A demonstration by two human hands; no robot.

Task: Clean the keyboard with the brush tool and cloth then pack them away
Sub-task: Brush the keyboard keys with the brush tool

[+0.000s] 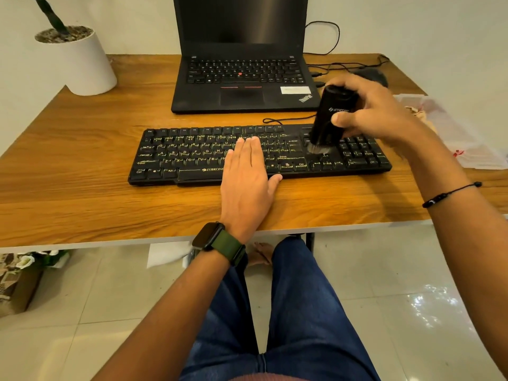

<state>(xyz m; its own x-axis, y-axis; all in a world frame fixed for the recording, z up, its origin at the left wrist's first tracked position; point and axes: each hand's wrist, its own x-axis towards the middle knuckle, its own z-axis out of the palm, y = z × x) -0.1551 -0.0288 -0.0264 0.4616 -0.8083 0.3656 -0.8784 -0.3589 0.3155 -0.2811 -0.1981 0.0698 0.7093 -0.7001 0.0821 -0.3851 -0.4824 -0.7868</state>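
Here, right hand (pixel 376 111) grips brush tool (pixel 331 119), hiding keys; left hand (pixel 247 171) rests flat on keyboard (pixel 192 158).

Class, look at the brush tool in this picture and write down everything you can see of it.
The brush tool is a black cylinder, plastic by its look, with a pale logo printed on its side and a tuft of greyish bristles at its lower end. It stands nearly upright, leaning slightly. The right hand grips its body, thumb across the front. The bristles press onto the keys of the black keyboard, between the main block and the number pad. The tuft is blurred.
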